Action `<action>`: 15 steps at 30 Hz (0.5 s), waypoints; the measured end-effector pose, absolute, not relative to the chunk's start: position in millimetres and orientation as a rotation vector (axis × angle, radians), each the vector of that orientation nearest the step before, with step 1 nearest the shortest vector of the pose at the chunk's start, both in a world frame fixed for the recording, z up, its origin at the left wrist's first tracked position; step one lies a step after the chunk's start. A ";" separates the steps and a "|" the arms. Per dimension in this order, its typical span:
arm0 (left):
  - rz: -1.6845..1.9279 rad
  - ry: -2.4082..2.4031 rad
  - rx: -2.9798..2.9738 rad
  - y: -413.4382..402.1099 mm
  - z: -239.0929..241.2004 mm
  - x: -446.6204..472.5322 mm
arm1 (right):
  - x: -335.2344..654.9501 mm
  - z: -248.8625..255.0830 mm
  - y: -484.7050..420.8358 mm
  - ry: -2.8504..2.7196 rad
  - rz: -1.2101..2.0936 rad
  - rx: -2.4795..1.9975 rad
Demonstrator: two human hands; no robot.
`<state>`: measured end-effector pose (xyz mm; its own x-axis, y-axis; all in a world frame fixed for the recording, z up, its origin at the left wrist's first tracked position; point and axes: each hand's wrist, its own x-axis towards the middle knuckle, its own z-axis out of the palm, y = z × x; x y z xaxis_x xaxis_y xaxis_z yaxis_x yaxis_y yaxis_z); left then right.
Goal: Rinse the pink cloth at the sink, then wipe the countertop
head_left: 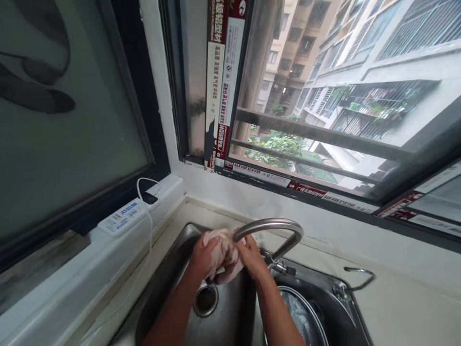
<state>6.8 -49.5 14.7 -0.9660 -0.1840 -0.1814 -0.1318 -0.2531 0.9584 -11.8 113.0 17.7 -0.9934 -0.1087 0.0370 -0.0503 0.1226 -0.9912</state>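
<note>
L hand point(202, 255) & R hand point(252, 255), grip pinching pink cloth point(224, 254) over sink point(228, 315), nr tap point(270, 223).

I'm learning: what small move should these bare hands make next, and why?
Probably squeeze the crumpled pale-pink bundle gently: the left hand and right hand grip it from either side, near the curved silver faucet, above the grey metal sink basin.

My pale desk point(414, 293) stretches out to the right of the tall curved faucet point(268, 223). A steel double sink point(226, 319) is set into it, on my side of that faucet. To the faucet's right, a small hooked spout point(373, 277) stands at the sink's far corner.
</note>
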 end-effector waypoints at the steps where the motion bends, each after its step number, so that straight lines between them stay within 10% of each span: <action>1: -2.475 -1.848 0.385 -45.9 19.4 5.8 | -11.2 19.1 111.7 2.309 -2.036 -0.157; 15: -2.570 -2.129 -0.081 -45.2 30.0 13.3 | -6.0 21.3 101.9 2.249 -2.085 -0.133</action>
<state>13.3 -45.2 30.0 -0.9796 0.1811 -0.0877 -0.1198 -0.1749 0.9773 -6.0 101.9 21.3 -0.9936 -0.1125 0.0061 -0.0146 0.0750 -0.9971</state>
